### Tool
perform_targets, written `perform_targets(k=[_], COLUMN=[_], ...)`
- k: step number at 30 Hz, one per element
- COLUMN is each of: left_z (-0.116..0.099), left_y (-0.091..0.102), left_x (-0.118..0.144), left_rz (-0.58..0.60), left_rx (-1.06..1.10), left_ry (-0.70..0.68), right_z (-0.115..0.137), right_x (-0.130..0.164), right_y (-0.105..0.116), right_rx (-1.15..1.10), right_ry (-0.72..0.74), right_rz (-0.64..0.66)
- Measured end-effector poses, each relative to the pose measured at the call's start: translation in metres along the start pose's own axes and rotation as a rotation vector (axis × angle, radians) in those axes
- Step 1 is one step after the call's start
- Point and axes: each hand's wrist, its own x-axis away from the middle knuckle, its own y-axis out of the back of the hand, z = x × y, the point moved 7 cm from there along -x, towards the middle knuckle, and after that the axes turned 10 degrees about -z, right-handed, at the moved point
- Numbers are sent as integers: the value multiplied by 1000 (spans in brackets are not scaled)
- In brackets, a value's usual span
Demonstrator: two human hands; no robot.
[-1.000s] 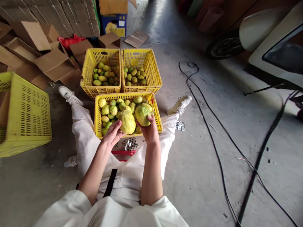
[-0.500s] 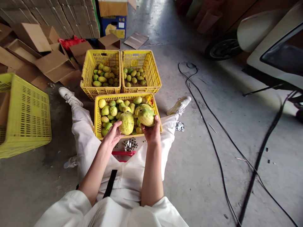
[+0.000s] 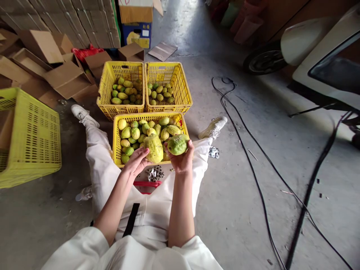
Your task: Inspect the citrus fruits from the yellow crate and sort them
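Observation:
My left hand (image 3: 137,162) is closed round the side of a large, lumpy yellow fruit (image 3: 153,148). In my right hand (image 3: 180,160) lies a greener, bumpy oval fruit (image 3: 178,144), with the fingers curled round it from below. The two fruits are side by side, over the near part of a yellow plastic crate (image 3: 114,139). Many yellow and green fruits (image 3: 135,132) fill this crate, whose near right part is hidden behind my hands. Their exact kind I cannot make out.
Behind stand two more crates, the left (image 3: 108,80) and the right (image 3: 184,88), with fruit in both. A yellow-green crate (image 3: 36,138) and cardboard boxes (image 3: 66,80) are at left. Black cables (image 3: 254,176) cross the floor at right, near a white vehicle (image 3: 332,56).
My right hand has turned its fruit, which now shows a greener side and sits slightly lower and further right. The left hand's fruit has shifted a little to the right.

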Motion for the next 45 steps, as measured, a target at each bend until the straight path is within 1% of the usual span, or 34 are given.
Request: perform_targets(k=[2,5,8,11,13,15,20,22,24,26,30,32,36,39,41,43,45], left_z=[0,1,2,0,0,0,-1,-4,-6,-7,-6,-5,-6,-5,-2,0,3], left_y=[-1,-1,1,7,10,11,5,2,1,1,8,10,9,12,14,16,18], left_x=[1,2,2,0,-2,-4,0,2,3,2,0,0,1,0,-2,-4,-6], left_rz=[7,-17,-44,-84,-93,-69,-1,0,-7,-22,-73,-90,-81,-116,-143,-182,-244], left_rx=[14,75,102,78,67,55,15,4,-15,-33,-21,0,15,16,27,47,72], left_ry=[14,67,98,57,12,-16,-15,-34,-59,-76,-59,-30,1,5,15,31,59], right_z=[2,4,4,3,2,3,6,7,8,7,6,8,7,6,5,1,-7], right_x=[0,0,-1,0,2,4,7,6,4,4,7,8,6,3,1,-3,-9], right_y=[0,0,3,5,3,0,-4,-1,4,6,-2,-3,2,5,4,7,19], right_rx=[-3,35,58,30,27,35,78,94,96,99,120,118,101,64,42,75,145], right_ry=[-8,-14,4,18,26,49,82,90,109,113,104,124,153,171,177,133,56], right_rz=[4,3,-31,-73,-76,-53,2,-11,-56,-80,20,45,2,-31,-20,-33,-96])
